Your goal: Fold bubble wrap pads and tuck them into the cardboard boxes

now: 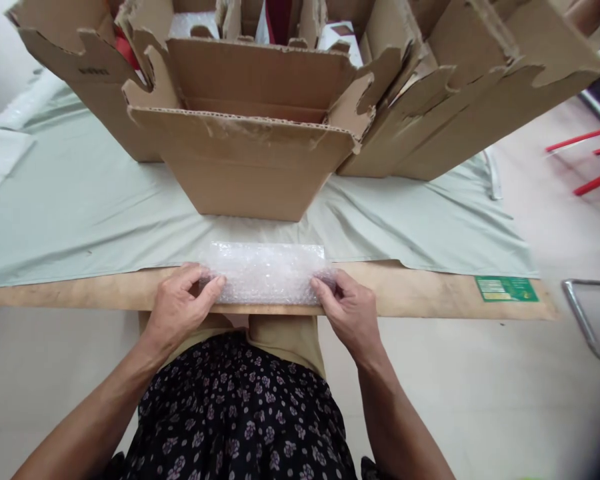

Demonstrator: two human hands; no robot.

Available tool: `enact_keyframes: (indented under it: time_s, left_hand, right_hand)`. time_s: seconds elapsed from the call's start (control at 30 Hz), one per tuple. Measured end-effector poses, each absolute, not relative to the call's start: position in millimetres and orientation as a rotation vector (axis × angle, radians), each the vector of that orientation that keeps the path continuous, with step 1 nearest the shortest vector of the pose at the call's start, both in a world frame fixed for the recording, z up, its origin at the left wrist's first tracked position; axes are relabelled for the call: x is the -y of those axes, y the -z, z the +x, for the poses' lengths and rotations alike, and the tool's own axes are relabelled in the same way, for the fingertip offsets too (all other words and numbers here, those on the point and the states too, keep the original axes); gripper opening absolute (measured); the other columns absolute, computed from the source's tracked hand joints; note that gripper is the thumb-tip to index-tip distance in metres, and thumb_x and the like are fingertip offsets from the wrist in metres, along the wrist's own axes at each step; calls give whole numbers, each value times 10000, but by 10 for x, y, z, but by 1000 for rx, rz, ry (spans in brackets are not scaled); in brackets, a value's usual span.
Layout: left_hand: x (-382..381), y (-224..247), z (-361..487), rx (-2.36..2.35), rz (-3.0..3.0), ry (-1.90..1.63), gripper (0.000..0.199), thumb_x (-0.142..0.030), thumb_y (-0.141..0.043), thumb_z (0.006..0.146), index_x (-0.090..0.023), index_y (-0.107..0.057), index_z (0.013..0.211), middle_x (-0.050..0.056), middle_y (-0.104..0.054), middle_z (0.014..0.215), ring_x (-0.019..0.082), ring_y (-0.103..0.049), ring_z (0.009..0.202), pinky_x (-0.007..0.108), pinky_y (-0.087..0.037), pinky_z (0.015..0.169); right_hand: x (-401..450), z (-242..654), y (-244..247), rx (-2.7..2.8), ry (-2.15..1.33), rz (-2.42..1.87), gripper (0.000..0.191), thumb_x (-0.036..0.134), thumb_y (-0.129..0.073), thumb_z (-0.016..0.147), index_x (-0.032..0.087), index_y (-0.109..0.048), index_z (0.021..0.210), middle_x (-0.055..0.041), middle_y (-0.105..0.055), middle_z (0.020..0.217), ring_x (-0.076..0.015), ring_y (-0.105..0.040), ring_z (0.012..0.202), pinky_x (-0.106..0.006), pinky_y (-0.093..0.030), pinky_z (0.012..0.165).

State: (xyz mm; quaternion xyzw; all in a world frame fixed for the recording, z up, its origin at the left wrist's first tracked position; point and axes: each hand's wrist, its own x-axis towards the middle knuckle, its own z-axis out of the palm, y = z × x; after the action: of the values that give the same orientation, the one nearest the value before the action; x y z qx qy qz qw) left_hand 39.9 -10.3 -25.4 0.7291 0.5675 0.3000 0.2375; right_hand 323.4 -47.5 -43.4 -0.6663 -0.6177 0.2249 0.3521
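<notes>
Presently on view, item by item.

Bundle (267,272): a long packet wrapped in clear bubble wrap, lying crosswise at the near edge of the tabletop (430,293), partly on bare wood and partly on the cloth (80,213). What is inside cannot be made out.

Left hand (180,303): at the bundle's left end, fingers curled and pinched onto the wrap, thumb tip pressed against it.

Right hand (347,307): at the bundle's right end, fingers closed onto the wrap in the same manner. Both hands grip the bundle, one at each end, wrists resting over the table edge.

Cloth: pale green, creased, covering most of the tabletop; a strip of wood shows bare along the near edge.

Box (250,167): open brown cardboard, flaps spread, standing on the cloth just behind the bundle, not touching it.

More boxes: one to the left (75,60) and a leaning stack of flattened or open cardboard to the right (460,100), all on the cloth. Something red shows inside at the back; it cannot be identified.

Sticker (506,289): green, rectangular, on the bare wood well to the right of the right hand.

Person: seated or standing close to the table edge, in a dark floral garment (240,413).

Floor: pale; red bars (585,157) and a metal frame (587,320) at far right.
</notes>
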Motion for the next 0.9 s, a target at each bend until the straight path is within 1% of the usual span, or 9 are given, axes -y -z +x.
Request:
enact_keyframes:
  time_s: [0.13,0.2,0.27,0.37,0.5,0.6,0.7,0.83,0.9]
  left_hand:
    - [66,396,441,-1692,2224,-835,240,-348,-631,954,-214,-635,756,41,-684,833,223,-629,828,393,-523,803]
    - [72,444,451,-1773,2252,-807,175,-366,-643,952,-204,-671,892,77,-691,946,253,-637,894,428,-534,844]
    - [84,459,454,-1843,2237,-786,264,-406,-670,933,-175,-677,1060,111,-682,1025,278,-642,926,453,-547,856]
    - [112,447,464,-1901,2246,-729,345,-451,-690,910,-154,-671,1085,130,-673,1025,309,-630,942,481,-544,849]
    - [174,442,527,-1870,2255,-658,239,-391,-641,935,-209,-594,787,100,-646,927,287,-592,897,474,-521,833]
    - [236,415,562,-1780,2122,-747,250,-322,-609,939,-221,-520,728,86,-660,961,262,-622,932,440,-531,839]
    - [276,312,489,-1693,1901,-885,251,-321,-627,924,-219,-501,731,84,-705,1084,240,-672,1027,378,-556,836]
    - [182,70,185,-1607,1557,-882,169,-363,-652,897,-220,-565,923,3,-690,809,152,-655,686,254,-503,574]
    - [35,-56,-5,-1619,1583,-870,330,-377,-659,876,-199,-590,1145,-12,-678,770,147,-634,637,254,-498,567]
  right_hand:
    - [439,3245,516,1742,-246,-1782,168,336,-605,986,194,-695,987,-65,-711,904,-201,-642,802,-331,-513,742]
    - [420,3310,567,1787,-74,-1813,311,410,-629,977,176,-684,1174,-128,-717,1104,-267,-658,957,-406,-528,845]
    - [371,3389,606,1824,38,-1859,480,513,-652,955,161,-655,1281,-165,-693,1231,-317,-641,1040,-467,-517,896]
    - [244,3440,630,1857,58,-1933,522,572,-649,938,166,-663,1266,-174,-671,1326,-365,-611,1123,-520,-489,936]
    - [140,3343,590,1828,-182,-1819,254,444,-659,936,193,-657,972,-131,-700,1303,-338,-628,1133,-520,-492,965]
    - [234,3255,503,1589,-472,-1641,171,359,-679,925,213,-591,937,-80,-743,1080,-241,-691,960,-403,-561,843]
    - [442,3192,408,1322,-741,-1516,257,334,-704,932,229,-575,1128,-44,-726,952,-179,-710,779,-304,-581,664]
    - [718,2982,373,1277,-956,-1451,657,316,-682,966,263,-386,1550,-51,-759,1016,-177,-740,777,-310,-642,686]
    - [808,2784,406,1329,-986,-1450,766,307,-669,974,267,-291,1639,-58,-771,1048,-188,-752,812,-333,-670,740]
